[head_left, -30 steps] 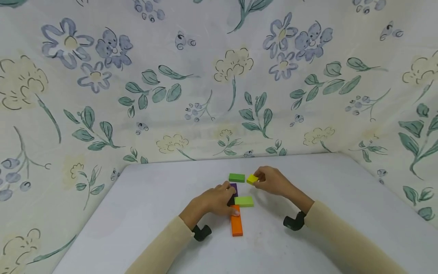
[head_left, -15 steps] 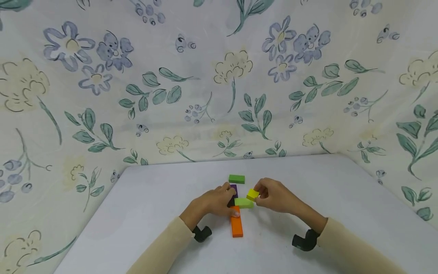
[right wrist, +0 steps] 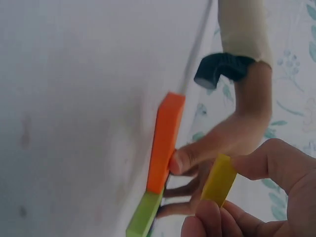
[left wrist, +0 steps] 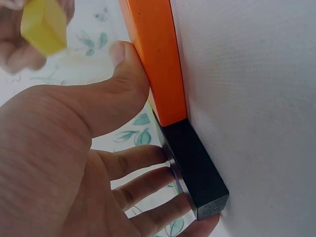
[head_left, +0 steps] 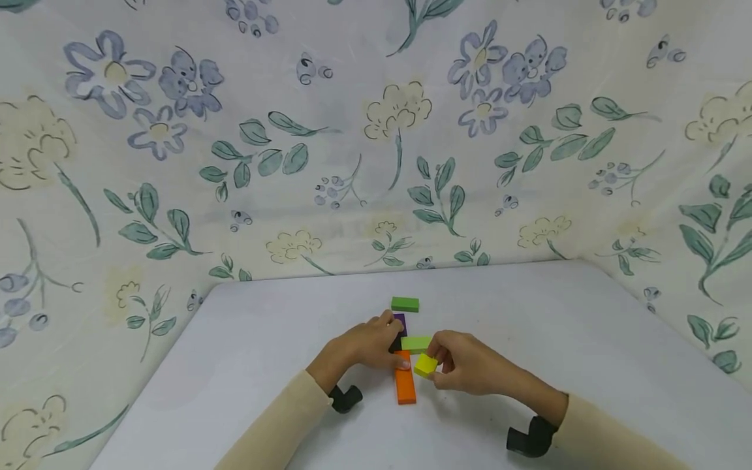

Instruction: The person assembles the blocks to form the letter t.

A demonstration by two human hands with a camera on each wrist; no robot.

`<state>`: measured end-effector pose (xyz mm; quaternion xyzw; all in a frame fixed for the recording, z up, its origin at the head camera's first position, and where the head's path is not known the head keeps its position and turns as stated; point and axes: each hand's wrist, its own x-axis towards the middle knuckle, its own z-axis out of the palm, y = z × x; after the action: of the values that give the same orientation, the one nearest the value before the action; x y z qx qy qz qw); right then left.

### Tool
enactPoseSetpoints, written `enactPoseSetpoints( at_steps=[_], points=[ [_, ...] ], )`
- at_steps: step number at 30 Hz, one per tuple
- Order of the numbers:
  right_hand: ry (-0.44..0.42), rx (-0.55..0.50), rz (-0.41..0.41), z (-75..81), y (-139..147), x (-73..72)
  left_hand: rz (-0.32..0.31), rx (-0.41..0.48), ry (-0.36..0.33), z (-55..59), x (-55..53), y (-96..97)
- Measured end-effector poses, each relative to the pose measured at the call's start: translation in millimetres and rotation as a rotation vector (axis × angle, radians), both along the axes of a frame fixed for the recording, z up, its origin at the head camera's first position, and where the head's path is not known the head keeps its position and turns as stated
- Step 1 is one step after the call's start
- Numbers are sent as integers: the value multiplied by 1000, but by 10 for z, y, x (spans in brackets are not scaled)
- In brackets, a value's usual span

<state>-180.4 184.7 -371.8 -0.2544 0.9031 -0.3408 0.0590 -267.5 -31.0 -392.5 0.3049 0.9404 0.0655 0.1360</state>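
Note:
My right hand (head_left: 476, 363) pinches a small yellow block (head_left: 425, 365) between thumb and fingers. It hovers just right of the orange block (head_left: 405, 385) and in front of the light green block (head_left: 414, 344). My left hand (head_left: 364, 343) rests on the joined blocks. Its thumb touches the orange block, and its fingertips lie against the black block (left wrist: 195, 168), which meets the orange one's end. A purple block (head_left: 401, 321) shows partly past the left fingertips. In the right wrist view, the yellow block (right wrist: 218, 181) stands apart from the others.
A green block (head_left: 405, 304) lies by itself beyond the purple one on the white tabletop (head_left: 529, 313). Flowered cloth (head_left: 329, 130) hangs behind and beside the table. Both wrists wear black camera mounts (head_left: 531, 438).
My right hand has brought the yellow block from beside the far green block towards me, to the orange block's right side. The left hand stays in place.

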Motion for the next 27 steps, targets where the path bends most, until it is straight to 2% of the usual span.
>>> enactPoseSetpoints(
  at_steps=[6, 12, 23, 27],
  points=[
    [-84, -2, 66, -51, -75, 151, -7, 6, 8, -16, -12, -21],
    [-142, 12, 82, -152, -126, 203, -10, 9, 1, -27, -22, -17],
    [-190, 35, 97, -174, -176, 264, 1, 11, -8, -52, -44, -25],
    [-174, 59, 107, -195, -181, 293, 1, 15, -15, -34, -35, -21]
  ],
)
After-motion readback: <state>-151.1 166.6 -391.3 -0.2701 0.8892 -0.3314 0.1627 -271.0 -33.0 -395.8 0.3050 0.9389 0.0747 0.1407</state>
